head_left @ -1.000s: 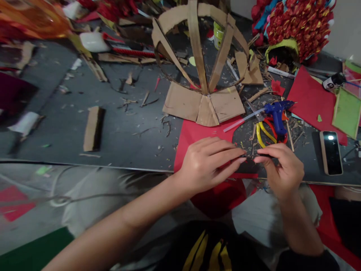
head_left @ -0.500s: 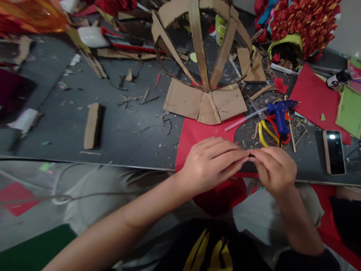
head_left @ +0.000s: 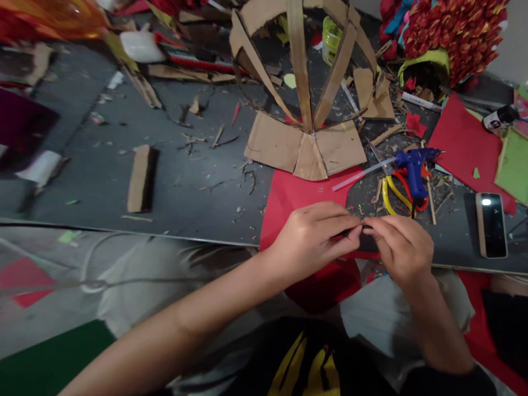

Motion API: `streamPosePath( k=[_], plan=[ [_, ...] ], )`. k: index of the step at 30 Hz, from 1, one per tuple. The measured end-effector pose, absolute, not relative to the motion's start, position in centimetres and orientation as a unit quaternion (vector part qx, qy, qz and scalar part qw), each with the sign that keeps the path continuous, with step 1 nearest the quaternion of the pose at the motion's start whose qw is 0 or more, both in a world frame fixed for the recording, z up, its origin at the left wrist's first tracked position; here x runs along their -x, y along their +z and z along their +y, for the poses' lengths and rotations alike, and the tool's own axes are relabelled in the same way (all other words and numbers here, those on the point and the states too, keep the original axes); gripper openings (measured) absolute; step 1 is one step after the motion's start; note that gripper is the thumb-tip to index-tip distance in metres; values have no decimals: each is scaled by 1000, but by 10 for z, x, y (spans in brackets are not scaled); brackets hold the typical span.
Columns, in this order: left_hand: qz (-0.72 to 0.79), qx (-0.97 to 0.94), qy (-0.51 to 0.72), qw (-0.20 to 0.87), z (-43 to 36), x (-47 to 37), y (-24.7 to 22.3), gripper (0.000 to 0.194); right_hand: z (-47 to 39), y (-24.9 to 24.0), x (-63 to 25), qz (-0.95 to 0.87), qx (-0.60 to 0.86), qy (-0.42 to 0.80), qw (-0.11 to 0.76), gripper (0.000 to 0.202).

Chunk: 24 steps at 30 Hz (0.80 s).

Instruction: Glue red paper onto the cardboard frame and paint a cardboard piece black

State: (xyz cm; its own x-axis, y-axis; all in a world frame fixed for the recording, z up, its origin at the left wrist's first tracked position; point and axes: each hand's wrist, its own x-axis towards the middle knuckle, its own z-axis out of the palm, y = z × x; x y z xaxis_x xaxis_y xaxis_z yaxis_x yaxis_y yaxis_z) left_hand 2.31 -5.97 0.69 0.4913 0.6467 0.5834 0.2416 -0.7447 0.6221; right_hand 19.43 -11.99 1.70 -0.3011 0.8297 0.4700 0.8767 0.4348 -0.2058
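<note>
My left hand and my right hand meet fingertip to fingertip above the table's front edge. Both are closed in a pinch on a small dark object, thin and mostly covered by the fingers; what it is I cannot make out. Under my left hand lies a red sheet that hangs over the edge. Behind it stands a frame of curved cardboard strips on a folded cardboard base. The blue glue gun rests beyond my right hand, over scissors with yellow and red-orange handles.
A phone-like device lies at the right, below a black-capped bottle and red sheets. A small cardboard block sits at left. Scraps litter the dark table; a red flowery piece stands at back right.
The view has shifted slightly, so the table's things appear a little further right. More of the dark object shows between the fingers of my left hand. Both hands remain together.
</note>
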Motion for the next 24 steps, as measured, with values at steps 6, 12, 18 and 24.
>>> streamPosePath(
  k=[6, 12, 18, 24],
  plan=[
    [277, -792, 410, 358, -59, -23, 10, 12, -120, 18, -194, -795, 540, -24, 274, 14],
    [269, -780, 398, 401, -58, -22, 14, 8, -122, 19, -196, -797, 540, -34, 268, 17],
    [317, -703, 359, 526, -57, -22, 17, 10, -122, 16, -195, -810, 519, -73, 263, 22],
    [332, -661, 332, 586, -54, -21, 21, 9, -123, 17, -194, -813, 511, -69, 271, 24]
  ],
)
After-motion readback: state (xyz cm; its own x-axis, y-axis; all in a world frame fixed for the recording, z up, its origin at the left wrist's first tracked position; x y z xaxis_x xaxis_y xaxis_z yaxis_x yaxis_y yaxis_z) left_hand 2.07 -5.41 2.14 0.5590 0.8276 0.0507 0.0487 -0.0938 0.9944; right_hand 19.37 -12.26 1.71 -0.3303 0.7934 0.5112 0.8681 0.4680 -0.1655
